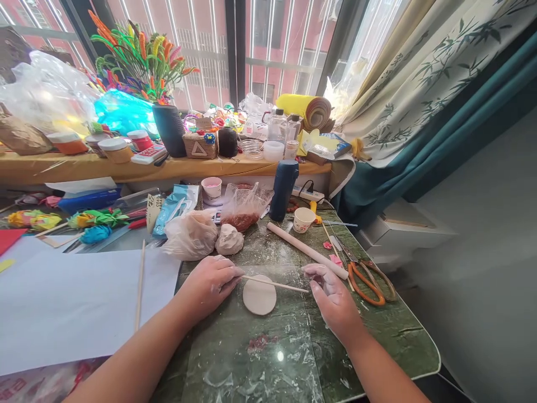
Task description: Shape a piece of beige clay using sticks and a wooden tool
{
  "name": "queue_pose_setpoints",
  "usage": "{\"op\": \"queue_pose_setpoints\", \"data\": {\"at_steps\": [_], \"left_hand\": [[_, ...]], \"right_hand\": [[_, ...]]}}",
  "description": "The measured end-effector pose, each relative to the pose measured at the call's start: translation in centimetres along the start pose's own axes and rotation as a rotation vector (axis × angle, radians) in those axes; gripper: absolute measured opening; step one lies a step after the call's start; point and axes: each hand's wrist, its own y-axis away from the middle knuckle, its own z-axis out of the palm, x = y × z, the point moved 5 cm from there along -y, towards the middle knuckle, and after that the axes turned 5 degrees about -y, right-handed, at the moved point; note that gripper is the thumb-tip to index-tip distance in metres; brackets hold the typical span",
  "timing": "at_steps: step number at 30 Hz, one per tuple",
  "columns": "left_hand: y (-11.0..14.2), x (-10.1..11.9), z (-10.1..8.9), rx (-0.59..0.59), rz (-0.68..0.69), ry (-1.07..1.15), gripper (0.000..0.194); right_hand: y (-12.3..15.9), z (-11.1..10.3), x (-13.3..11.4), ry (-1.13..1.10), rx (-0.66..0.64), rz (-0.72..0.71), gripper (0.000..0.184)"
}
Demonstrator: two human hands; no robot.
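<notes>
My left hand [212, 288] pinches one end of a thin wooden stick [279, 284], which lies across the upper part of a flat round clay disc [259, 299]. At the stick's other end is my right hand [333, 299], fingers curved and thumb apart, with nothing held; whether its thumb touches the tip I cannot tell. Pale powder coats the fingers of both hands. The disc rests on a clear sheet [251, 364] over the dark green tabletop. Beyond my right fingertips lies a pale rolling pin [308, 250]. A lump of clay [229, 239] sits past my left hand.
Orange-handled scissors [371, 282] lie at the right. A paper cup [304, 219], a dark blue bottle [283, 190] and plastic bags [191, 234] stand behind the work. White paper [75, 302] with another stick [140, 285] covers the left. A windowsill [251, 168] holds jars and craft items.
</notes>
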Motion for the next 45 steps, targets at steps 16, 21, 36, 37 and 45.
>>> {"op": "queue_pose_setpoints", "data": {"at_steps": [16, 21, 36, 37, 45], "left_hand": [[0.2, 3.9, 3.6, -0.202, -0.081, 0.120, 0.085], [-1.8, 5.4, 4.8, -0.292, 0.023, 0.068, 0.076], [-2.8, 6.3, 6.2, -0.404, 0.110, 0.184, 0.083], [-2.8, 6.3, 5.8, -0.412, 0.116, 0.186, 0.083], [0.7, 2.1, -2.4, -0.275, -0.140, 0.064, 0.098]], "right_hand": [[-0.2, 0.8, -0.5, 0.431, -0.002, -0.051, 0.032], [-0.4, 1.4, -0.8, 0.513, -0.054, -0.091, 0.028], [0.1, 1.1, -0.2, 0.471, -0.022, -0.047, 0.017], [0.0, 1.1, -0.2, 0.469, -0.024, -0.045, 0.017], [-0.3, 1.3, 0.9, 0.471, -0.004, -0.106, 0.019]]}}
